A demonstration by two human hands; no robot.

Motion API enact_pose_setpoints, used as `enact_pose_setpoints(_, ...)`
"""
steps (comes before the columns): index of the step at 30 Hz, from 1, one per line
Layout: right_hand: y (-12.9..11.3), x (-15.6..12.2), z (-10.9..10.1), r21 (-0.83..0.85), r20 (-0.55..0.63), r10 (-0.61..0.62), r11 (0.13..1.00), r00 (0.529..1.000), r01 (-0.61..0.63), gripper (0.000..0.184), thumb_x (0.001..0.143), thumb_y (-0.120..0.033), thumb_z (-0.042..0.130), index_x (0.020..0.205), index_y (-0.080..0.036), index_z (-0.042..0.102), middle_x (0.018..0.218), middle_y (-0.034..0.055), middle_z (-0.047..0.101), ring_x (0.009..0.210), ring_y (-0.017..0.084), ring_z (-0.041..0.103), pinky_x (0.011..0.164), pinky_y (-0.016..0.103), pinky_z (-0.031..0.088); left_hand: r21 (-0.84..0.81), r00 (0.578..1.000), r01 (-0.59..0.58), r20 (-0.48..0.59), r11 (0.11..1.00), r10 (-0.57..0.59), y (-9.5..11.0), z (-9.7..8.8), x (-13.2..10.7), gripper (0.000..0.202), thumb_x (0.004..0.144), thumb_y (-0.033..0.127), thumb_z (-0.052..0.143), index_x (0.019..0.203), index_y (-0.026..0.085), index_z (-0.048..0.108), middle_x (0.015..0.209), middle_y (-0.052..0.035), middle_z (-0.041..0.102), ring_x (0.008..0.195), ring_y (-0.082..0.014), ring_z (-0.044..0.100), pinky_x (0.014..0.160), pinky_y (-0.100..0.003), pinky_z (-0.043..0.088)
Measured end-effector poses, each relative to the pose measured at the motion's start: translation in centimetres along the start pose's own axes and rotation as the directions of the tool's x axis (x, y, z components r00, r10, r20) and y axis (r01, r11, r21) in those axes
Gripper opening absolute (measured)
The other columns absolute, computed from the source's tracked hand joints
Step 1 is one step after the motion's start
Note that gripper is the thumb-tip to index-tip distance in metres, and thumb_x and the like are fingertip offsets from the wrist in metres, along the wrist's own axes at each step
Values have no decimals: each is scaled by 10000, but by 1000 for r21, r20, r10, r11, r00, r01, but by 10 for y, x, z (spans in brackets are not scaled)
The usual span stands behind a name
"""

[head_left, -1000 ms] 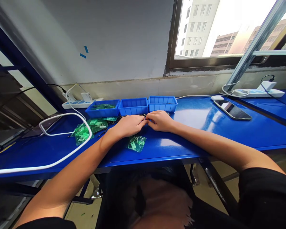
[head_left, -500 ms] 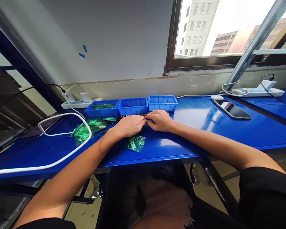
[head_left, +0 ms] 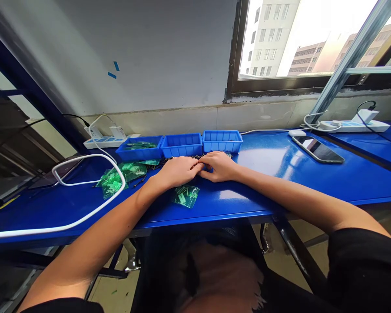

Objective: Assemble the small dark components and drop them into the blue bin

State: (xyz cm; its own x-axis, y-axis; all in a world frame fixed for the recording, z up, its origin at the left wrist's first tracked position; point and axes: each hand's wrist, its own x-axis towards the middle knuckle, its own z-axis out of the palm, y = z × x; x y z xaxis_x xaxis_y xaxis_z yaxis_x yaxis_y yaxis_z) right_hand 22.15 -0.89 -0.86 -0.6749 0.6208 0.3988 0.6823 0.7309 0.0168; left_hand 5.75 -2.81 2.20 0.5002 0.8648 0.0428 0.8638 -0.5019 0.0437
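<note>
My left hand (head_left: 180,170) and my right hand (head_left: 219,167) meet fingertip to fingertip over the blue table. Both are closed, with fingers bent and pressed together. Whatever they pinch is too small or too hidden to name. Just beyond the fingers lie small dark parts (head_left: 164,161), partly covered by the hands. A green plastic bag (head_left: 186,196) with pale strips inside lies just below my left hand. More green bags (head_left: 112,182) are heaped left of it. Behind the hands stand a left blue bin (head_left: 122,153) holding green bags, a middle blue bin (head_left: 181,151) and a right blue bin (head_left: 222,146).
A thick white cable (head_left: 81,221) loops across the table's left side. A power strip (head_left: 106,142) with plugs sits behind it. At the right lie a phone (head_left: 317,149) and another power strip (head_left: 355,126). A metal post (head_left: 348,56) rises before the window.
Both hands have shifted slightly, and their fingers have changed position against each other. The bags and bins have stayed in place.
</note>
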Motion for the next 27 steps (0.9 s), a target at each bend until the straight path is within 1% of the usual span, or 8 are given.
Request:
enact_pose_setpoints(3,-1,0,1,-26,-3,27,999,1000,-27,165,762,-263,521,774,-154,644,707,38,658,658,156,573,620,260,337,-16,999,39,-5,999,-39,-1,0,0,419,894,412,292,1042,267,656,1003,-37,693,915,-258,631,710,-301,451)
enact_pose_setpoints(8,-4,2,1,-68,-4,54,996,999,-54,169,748,-227,506,770,-154,656,700,43,663,680,164,582,642,265,340,-28,1000,30,10,999,-30,-3,0,0,399,882,406,310,1040,281,655,1014,-23,694,914,-254,629,709,-292,445)
enact_pose_setpoints(14,-4,2,2,-53,-1,65,996,998,-65,201,746,-224,509,837,-139,667,718,51,670,689,167,588,644,262,348,-79,999,43,33,996,-41,-3,-1,1,402,880,410,304,1053,288,645,989,-19,697,880,-247,634,711,-296,446)
enact_pose_setpoints(17,-4,2,2,-49,-7,73,996,997,-73,185,751,-213,500,809,-151,664,710,44,664,669,159,578,632,258,340,-88,997,69,52,994,-64,-1,-1,1,421,889,412,279,1062,279,639,987,-29,695,888,-253,633,726,-312,451)
enact_pose_setpoints(20,-5,2,1,-37,-9,91,995,996,-91,176,753,-202,493,787,-156,659,701,41,658,660,155,571,623,254,337,-66,996,78,41,995,-76,-1,-1,1,438,895,427,262,1057,273,639,1009,-37,690,921,-262,628,757,-327,454)
enact_pose_setpoints(23,-6,2,1,-11,-20,115,993,993,-115,196,752,-207,494,835,-156,664,705,40,660,670,159,576,625,252,343,-71,996,82,40,994,-79,-1,-1,1,449,900,446,253,1060,271,634,990,-38,695,924,-253,628,769,-319,454)
enact_pose_setpoints(27,-6,1,2,18,-65,150,989,986,-149,249,749,-215,493,922,-159,664,713,35,665,669,160,579,622,251,344,-87,995,93,39,992,-90,-1,-1,0,467,902,465,241,1050,254,630,973,-49,694,916,-256,626,756,-320,448)
